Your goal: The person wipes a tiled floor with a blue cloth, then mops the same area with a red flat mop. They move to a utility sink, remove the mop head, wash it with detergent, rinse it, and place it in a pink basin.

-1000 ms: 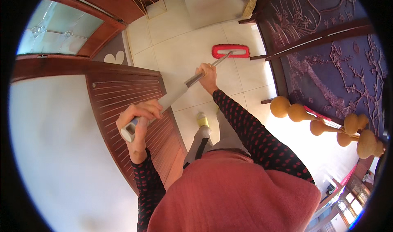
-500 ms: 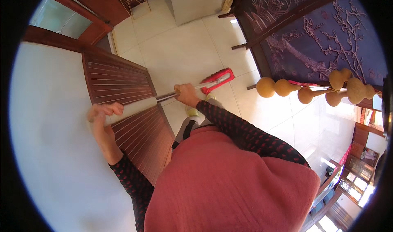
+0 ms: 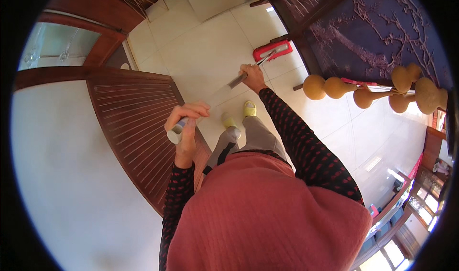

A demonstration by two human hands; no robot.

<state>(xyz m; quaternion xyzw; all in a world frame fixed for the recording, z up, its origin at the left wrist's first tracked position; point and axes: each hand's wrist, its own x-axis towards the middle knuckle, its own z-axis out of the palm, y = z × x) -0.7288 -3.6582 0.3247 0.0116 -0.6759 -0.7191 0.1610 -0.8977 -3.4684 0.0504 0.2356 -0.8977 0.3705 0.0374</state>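
Left grip (image 3: 187,138) round mop handle's (image 3: 217,97) top end, right grip (image 3: 253,77) round its pole lower down. Red mop head (image 3: 281,47) on floor (image 3: 201,41) beyond right grip; gourds (image 3: 334,87) to its right.

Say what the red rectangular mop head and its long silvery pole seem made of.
Red rectangular mop head: probably fuzzy textile, matt, judging by its ragged rim. Long silvery pole: likely smooth metal beside the right hand, where it gleams; its pale upper section is too blurred to settle.
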